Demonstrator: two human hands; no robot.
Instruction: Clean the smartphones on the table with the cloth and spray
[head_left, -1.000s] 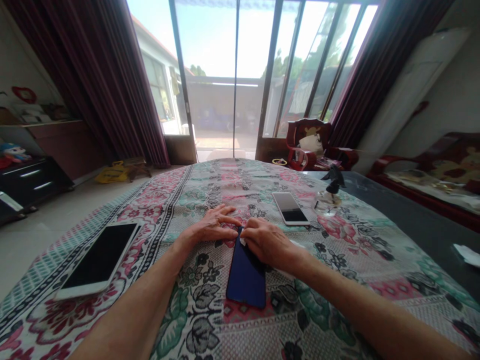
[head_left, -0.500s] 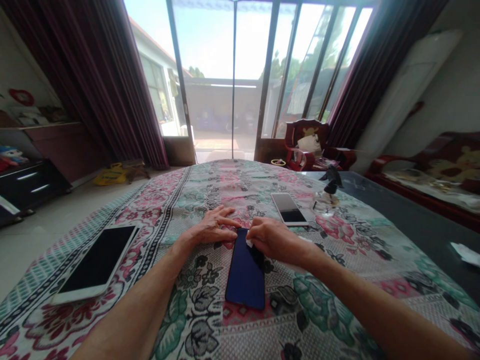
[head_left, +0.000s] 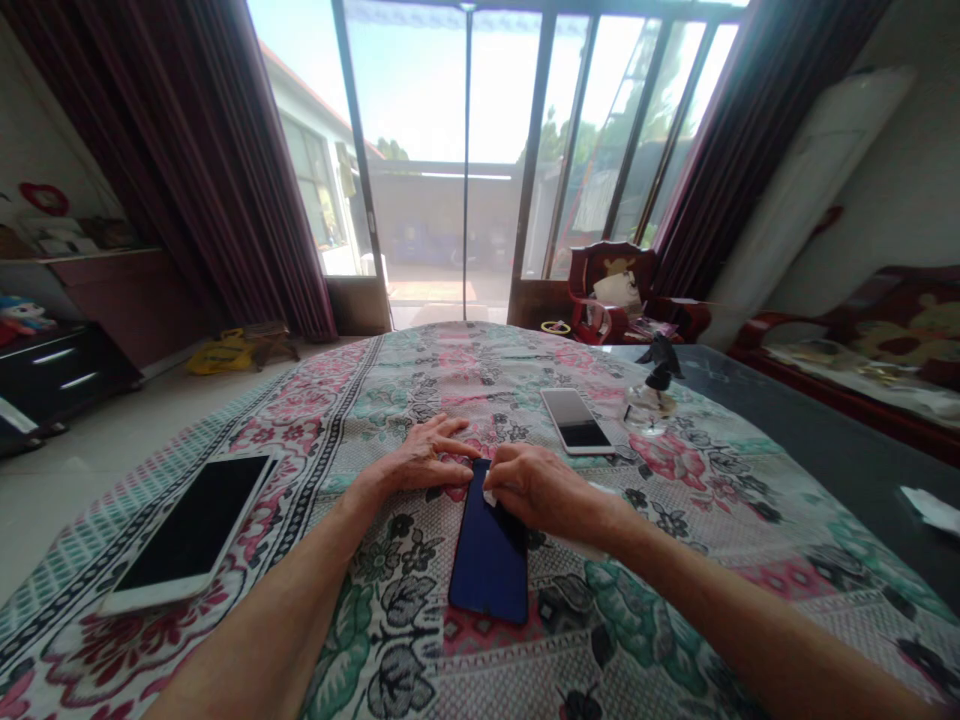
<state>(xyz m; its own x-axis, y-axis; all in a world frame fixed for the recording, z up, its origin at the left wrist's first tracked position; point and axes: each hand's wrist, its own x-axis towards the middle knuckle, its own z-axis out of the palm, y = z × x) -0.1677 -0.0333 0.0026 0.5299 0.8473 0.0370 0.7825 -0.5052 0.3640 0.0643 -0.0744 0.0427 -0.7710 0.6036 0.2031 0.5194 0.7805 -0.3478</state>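
Observation:
A dark blue-screened phone [head_left: 489,560] lies flat on the patterned tablecloth [head_left: 420,650] in front of me. My left hand [head_left: 429,455] rests at its upper left corner, fingers spread, with the thumb and index fingertips at the edge. Over the upper right part of the screen is my right hand [head_left: 534,485], its fingers closed on a small white wipe [head_left: 489,494] pressed to the glass. Whether the wipe is tissue or cloth I cannot tell. The right hand hides the phone's upper right corner.
A white tablet [head_left: 191,535] lies to the left. Beyond my right hand are a white phone [head_left: 577,421] and a clear spray bottle with a black head [head_left: 651,405]. A white paper [head_left: 931,508] sits on the dark surface at right. A red wooden chair [head_left: 611,290] stands behind.
My right hand has slid slightly left and down across the phone's screen with the white wipe. My left hand stays at the phone's upper left corner.

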